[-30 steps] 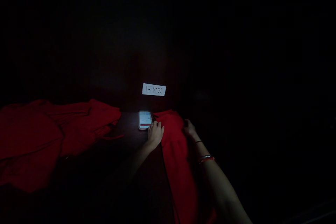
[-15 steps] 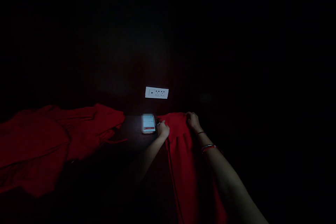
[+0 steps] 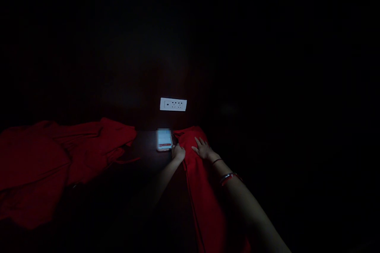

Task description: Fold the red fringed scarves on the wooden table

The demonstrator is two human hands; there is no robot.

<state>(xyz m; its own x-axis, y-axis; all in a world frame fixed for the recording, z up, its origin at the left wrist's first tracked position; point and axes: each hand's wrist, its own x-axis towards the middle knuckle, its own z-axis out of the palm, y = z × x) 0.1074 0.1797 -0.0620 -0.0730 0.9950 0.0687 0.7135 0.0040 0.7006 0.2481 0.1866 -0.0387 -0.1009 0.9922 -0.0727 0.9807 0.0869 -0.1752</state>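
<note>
A long red garment (image 3: pixel 197 174) stretches from the back of the dark surface toward me, smooth along its length; its exact kind does not show in the dim light. At its left edge, close beside a lit phone (image 3: pixel 164 139), my left hand (image 3: pixel 178 153) is closed on the cloth. My right hand (image 3: pixel 203 149) lies on top of the garment near its far end, fingers spread and flat. Bracelets circle my right wrist and forearm. The lower part of the garment fades into shadow beneath my right arm.
More red clothing (image 3: pixel 86 142) lies heaped on the left, with a thin cord trailing from it. A white socket plate (image 3: pixel 173 104) is fixed to the dark wall behind the phone. Most of the surroundings are too dark to make out.
My right hand has let go of the garment's far right edge and moved left and nearer, onto the cloth with fingers spread. My left hand stays at the left edge.
</note>
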